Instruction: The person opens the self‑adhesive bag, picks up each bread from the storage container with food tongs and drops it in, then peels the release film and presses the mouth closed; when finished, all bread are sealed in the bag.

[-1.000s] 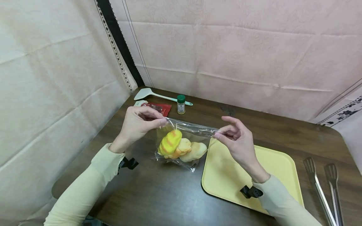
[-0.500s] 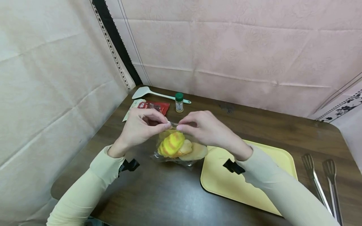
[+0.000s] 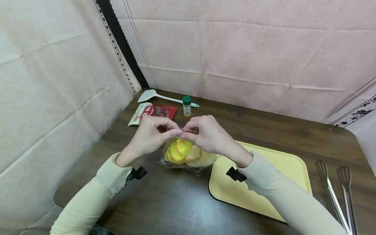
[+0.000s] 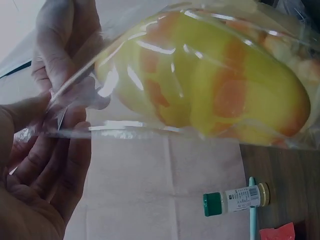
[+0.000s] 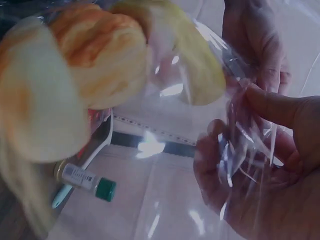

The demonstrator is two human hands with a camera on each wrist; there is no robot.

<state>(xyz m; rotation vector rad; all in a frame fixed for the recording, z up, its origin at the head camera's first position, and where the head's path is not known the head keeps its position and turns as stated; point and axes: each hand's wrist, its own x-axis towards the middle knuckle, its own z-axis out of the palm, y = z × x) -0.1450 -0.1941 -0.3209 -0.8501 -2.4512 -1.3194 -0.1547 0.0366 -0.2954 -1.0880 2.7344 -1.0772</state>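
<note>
A clear plastic bag hangs between both hands, its top edge bunched at their fingertips. Inside it lie a yellow bread roll with orange stripes, a small golden bun and a paler long roll. My left hand pinches the top edge between thumb and fingers. Close against it, my right hand pinches the same edge from the other side. In the right wrist view the film gathers in folds under the right thumb. The fingers partly cover the bag's top in the head view.
A yellow tray lies to the right, beside metal tongs. Behind the hands are a red packet, a pale packet, a green-capped jar and a pale blue spatula. Fabric walls stand at the back and left.
My right hand has moved left along the bag's top edge until it meets the left hand, and the stretched edge is now bunched. The left hand has hardly moved.
</note>
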